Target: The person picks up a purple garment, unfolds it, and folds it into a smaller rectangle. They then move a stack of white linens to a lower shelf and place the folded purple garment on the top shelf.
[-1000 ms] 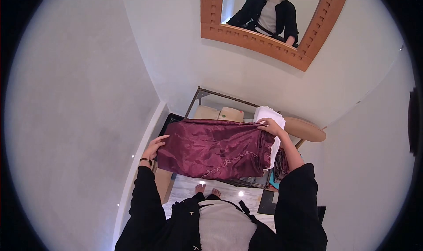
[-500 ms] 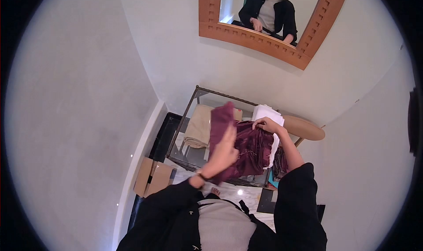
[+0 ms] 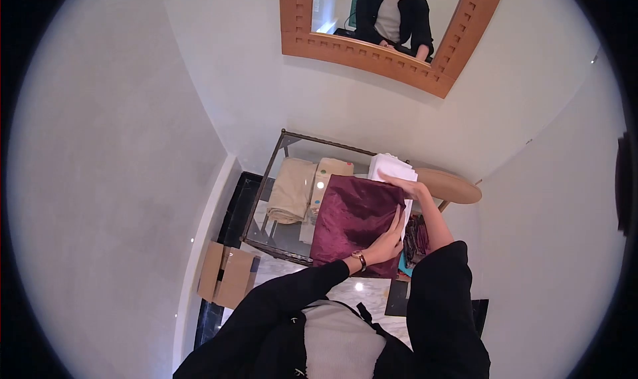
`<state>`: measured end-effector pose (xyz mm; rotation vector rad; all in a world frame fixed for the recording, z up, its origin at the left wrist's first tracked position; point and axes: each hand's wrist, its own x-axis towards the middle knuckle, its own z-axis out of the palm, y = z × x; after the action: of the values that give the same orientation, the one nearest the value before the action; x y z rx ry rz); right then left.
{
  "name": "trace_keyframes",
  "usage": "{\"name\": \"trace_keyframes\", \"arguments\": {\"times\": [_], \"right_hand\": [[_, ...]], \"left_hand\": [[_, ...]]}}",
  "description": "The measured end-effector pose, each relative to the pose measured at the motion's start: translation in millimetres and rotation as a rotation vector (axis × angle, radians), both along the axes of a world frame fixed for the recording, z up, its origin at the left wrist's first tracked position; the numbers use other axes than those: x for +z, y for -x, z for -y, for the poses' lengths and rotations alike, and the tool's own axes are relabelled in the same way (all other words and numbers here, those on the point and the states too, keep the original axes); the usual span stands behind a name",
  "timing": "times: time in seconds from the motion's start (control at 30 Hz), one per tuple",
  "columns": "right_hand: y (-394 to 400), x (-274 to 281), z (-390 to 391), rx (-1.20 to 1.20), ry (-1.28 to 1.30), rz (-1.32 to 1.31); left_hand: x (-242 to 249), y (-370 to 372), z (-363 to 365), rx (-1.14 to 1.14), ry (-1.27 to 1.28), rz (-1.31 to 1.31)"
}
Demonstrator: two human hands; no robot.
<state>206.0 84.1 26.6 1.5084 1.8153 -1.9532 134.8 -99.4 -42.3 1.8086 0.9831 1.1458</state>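
Observation:
A shiny maroon cloth (image 3: 349, 219) lies folded in a rough square over the front right of the glass-topped table (image 3: 266, 236). My left hand (image 3: 387, 243), with a watch at the wrist, rests on the cloth's right part, its fingers stretched toward the upper right. At the cloth's upper right corner is my right hand (image 3: 405, 185), fingers extended and thumb side hidden, beside white folded cloths (image 3: 392, 164). Left of the maroon cloth are a folded beige cloth (image 3: 291, 189) and a cream one with coloured dots (image 3: 323, 178).
A round tan stool top (image 3: 448, 185) stands right of the table. Dark patterned fabrics (image 3: 417, 236) lie below it. An open cardboard box (image 3: 229, 272) is on the floor at left. A wood-framed mirror (image 3: 365, 60) hangs above, reflecting a person.
The maroon cloth's left flap has been folded over to the right, covering the creased part. My left hand has moved right across it; the dotted cloth now shows more.

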Motion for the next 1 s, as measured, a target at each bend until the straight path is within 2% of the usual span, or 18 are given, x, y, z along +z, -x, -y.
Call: {"name": "trace_keyframes", "arguments": {"times": [0.13,0.27,0.33,0.4,0.47,0.5,0.6,0.63,0.7,0.77,0.83,0.93,1.0], "right_hand": [[0.4,-19.6,-13.4,0.466,-0.314,0.078],[-3.0,-31.5,-6.0,0.386,-0.441,0.021],[-6.6,-31.7,-0.2,0.371,-0.443,-0.064],[-8.9,-25.3,14.4,0.347,-0.407,-0.135],[-5.7,5.7,38.5,0.313,-0.343,-0.19],[-1.1,25.8,50.0,0.343,-0.328,-0.182],[3.6,28.7,59.4,0.45,-0.367,-0.275],[6.7,39.3,63.8,0.474,-0.329,-0.214],[13.9,58.2,74.5,0.526,-0.363,-0.27],[18.7,66.1,80.3,0.543,-0.358,-0.322],[24.3,84.0,87.2,0.514,-0.359,-0.389],[28.5,91.5,75.0,0.478,-0.453,-0.387],[34.4,100.4,62.1,0.45,-0.531,-0.368]], "left_hand": [[3.1,11.5,-9.8,-0.22,0.1,0.046],[-7.5,55.4,-13.2,0.187,-0.053,0.204],[-16.4,93.6,-16.5,0.543,0.074,0.187],[-64.1,136.1,-28.9,0.619,0.219,0.261],[-110.8,168.4,-37.3,0.676,0.339,0.244],[-97.2,179.8,-31.9,0.542,0.532,0.339],[-85.7,204.8,-24.0,0.247,0.82,0.461],[-97.3,205.8,-25.7,0.184,0.833,0.598],[-128.5,218.9,-32.4,0.064,0.875,0.768],[-133.7,232.4,-29.2,-0.054,0.953,0.895],[-104.3,244.1,-18.8,-0.171,1.064,0.975],[-58.7,257.0,-17.3,-0.152,0.975,0.861],[-13.8,272.8,-19.3,-0.062,0.89,0.751]]}}
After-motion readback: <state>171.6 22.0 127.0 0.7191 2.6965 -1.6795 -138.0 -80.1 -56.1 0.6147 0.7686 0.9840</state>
